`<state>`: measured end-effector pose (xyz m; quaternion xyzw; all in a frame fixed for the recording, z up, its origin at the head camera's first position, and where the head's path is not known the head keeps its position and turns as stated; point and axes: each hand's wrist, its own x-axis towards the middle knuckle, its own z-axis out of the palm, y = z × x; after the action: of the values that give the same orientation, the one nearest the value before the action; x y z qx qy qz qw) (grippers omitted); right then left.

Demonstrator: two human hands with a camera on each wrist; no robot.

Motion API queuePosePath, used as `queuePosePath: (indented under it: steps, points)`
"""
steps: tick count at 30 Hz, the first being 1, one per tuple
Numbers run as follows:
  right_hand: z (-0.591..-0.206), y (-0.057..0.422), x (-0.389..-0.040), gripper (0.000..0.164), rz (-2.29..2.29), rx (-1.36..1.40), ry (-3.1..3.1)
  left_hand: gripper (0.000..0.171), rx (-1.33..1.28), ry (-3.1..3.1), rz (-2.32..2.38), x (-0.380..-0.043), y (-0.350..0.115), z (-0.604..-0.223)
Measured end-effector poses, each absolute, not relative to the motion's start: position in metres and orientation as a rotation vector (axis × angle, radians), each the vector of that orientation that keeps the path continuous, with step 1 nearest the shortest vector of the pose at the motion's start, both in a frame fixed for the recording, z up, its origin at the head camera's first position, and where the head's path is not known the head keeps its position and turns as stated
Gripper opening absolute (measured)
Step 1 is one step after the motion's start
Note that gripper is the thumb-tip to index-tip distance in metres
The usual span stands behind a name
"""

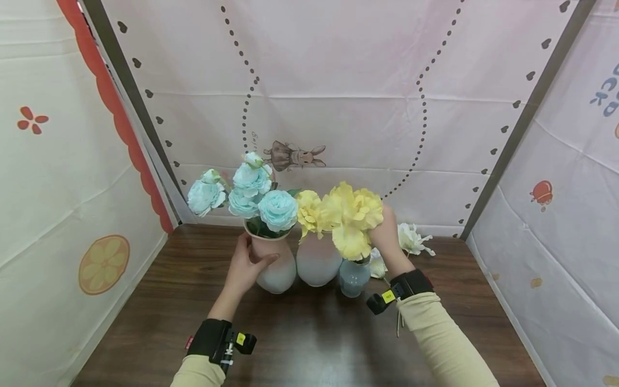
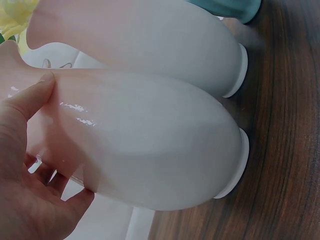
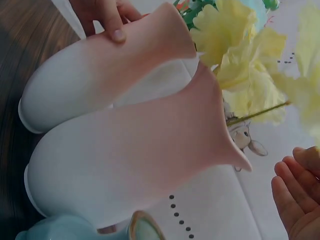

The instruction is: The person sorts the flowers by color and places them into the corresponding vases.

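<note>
My left hand [image 1: 246, 266] grips the neck of a pink-and-white vase [image 2: 150, 135], thumb on one side and fingers on the other. Light blue flowers [image 1: 278, 210] stand in this vase. Beside it is a second pink-and-white vase [image 3: 125, 155], with yellow flowers [image 1: 353, 215] above it and a stem [image 3: 257, 113] running in at its mouth. My right hand [image 3: 300, 195] is close to the yellow blooms, fingers loosely bent and nothing seen between them. In the head view the blooms partly cover that hand.
A small blue glazed vase [image 1: 354, 278] stands right of the two taller ones. White flowers [image 1: 413, 240] lie on the wooden table [image 1: 309, 344] behind and beside my right wrist. Printed cloth walls [image 1: 338, 64] enclose the table at the back and sides.
</note>
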<state>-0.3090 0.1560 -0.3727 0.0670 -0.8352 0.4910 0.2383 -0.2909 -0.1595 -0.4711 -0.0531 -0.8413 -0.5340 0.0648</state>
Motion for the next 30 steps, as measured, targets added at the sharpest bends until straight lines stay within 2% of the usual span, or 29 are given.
queuePosePath:
  steps: [4,8,30]
  points:
    - [-0.374,0.161,-0.309,0.027,1.438,0.218,-2.297,0.093,-0.157,-2.540,-1.616,-0.291,-0.160,-0.471]
    - [-0.378,0.168,-0.312,0.034,1.514,0.141,-2.351,0.093,-0.149,-2.543,-1.614,-0.291,-0.160,-0.471]
    - [-0.426,0.226,-0.300,0.032,1.481,-0.050,-2.446,0.094,-0.147,-2.546,-1.602,-0.291,-0.160,-0.472]
